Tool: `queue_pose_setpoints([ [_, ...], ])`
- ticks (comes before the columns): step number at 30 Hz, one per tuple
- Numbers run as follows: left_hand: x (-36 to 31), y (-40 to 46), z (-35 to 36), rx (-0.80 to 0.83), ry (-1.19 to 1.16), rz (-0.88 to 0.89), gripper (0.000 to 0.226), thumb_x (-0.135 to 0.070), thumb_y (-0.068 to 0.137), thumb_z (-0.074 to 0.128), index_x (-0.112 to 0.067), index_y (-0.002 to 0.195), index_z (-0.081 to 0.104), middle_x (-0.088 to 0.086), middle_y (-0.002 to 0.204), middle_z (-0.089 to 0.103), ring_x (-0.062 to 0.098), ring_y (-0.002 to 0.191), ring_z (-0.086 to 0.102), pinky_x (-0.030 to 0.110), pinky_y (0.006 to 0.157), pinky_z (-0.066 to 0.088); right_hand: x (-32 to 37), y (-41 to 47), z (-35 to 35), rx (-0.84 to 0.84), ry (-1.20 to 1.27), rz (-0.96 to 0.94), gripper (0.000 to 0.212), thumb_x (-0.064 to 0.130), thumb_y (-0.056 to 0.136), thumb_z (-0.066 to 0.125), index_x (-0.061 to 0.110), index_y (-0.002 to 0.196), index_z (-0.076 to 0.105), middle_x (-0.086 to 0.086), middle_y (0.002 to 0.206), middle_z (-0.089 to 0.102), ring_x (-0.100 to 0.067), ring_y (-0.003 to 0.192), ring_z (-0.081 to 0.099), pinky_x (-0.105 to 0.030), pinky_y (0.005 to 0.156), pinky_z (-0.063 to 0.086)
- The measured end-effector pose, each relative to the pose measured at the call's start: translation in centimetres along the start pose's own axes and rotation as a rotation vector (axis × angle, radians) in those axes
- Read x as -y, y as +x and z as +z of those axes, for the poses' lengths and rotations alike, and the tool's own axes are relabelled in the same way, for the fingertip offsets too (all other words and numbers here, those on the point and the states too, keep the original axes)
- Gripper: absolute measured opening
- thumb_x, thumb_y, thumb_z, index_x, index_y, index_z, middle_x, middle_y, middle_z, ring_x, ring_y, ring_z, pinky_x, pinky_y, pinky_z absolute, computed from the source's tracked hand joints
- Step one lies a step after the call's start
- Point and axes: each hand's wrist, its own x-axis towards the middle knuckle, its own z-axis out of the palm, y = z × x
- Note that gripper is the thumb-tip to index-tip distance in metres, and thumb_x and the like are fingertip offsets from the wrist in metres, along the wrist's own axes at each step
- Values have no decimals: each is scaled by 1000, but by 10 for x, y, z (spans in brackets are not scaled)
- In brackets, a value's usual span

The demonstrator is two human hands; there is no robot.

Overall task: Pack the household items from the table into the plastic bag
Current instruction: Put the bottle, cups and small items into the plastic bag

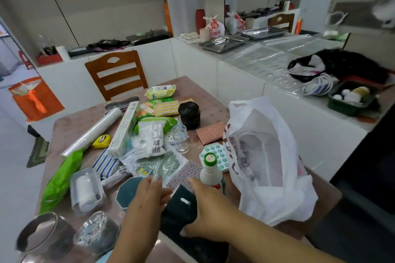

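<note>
A white plastic bag (267,156) stands open on the right side of the table (70,126). Both hands meet at the near edge on a black folded cloth item (181,200) with a white tag. My right hand (209,211) grips it from the right side. My left hand (147,198) touches its left edge, fingers partly curled. A white bottle with a green cap (210,171) stands just beyond my right hand, beside the bag. Household items cover the table: a cling film roll (92,132), a long white box (126,128), a black bag roll (189,115), clear cups (180,136).
A teal container (128,190) and a clear box (86,190) sit left of my left hand. Metal bowls (44,235) stand at the near left corner. A wooden chair (116,72) is behind the table. White counters with trays and baskets run along the right.
</note>
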Motion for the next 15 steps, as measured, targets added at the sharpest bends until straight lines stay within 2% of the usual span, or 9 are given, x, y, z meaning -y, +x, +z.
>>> queue_pose_setpoints([
  [2,0,2,8,29,-17,23,20,-33,99,44,-21,88,56,12,89,68,23,76,65,39,70,49,-3,2,3,0,-2,15,97,45,61,82,26,141,29,4,135,50,-20,126,47,-37,102,43],
  [5,7,-11,18,9,147,66,28,-42,99,39,-23,91,58,8,89,68,22,85,65,41,84,48,-10,9,22,2,-120,17,82,48,63,77,23,130,36,-1,128,48,-24,121,45,-41,101,40],
  [6,15,-11,19,-7,143,53,31,-42,99,39,-20,91,59,8,89,68,22,85,64,40,83,48,-10,12,29,23,-186,8,83,47,66,75,19,133,34,-6,131,45,-28,122,41,-42,103,37],
  [9,23,-1,21,-115,-69,-208,31,-31,97,43,-12,82,61,17,90,66,27,80,60,32,71,44,-8,19,48,112,-335,30,102,43,72,74,13,148,13,-19,141,36,-35,130,34,-46,107,28],
  [11,27,7,18,-129,-147,-244,34,-32,98,42,-10,80,60,18,87,62,26,79,58,31,69,42,-7,24,55,101,-377,37,106,44,71,74,13,148,9,-21,139,39,-37,127,38,-47,104,32],
  [13,22,5,13,-125,-181,-173,39,-38,99,39,-9,85,60,16,89,61,24,82,58,31,70,44,-4,25,54,45,-315,11,104,50,65,74,15,143,16,-17,132,47,-36,121,45,-45,98,40],
  [15,8,0,3,-128,-233,-38,38,-36,101,36,-8,91,60,15,92,63,25,89,60,31,78,46,5,24,43,-12,-188,-8,105,55,58,74,22,141,19,-10,129,50,-31,116,49,-45,95,45],
])
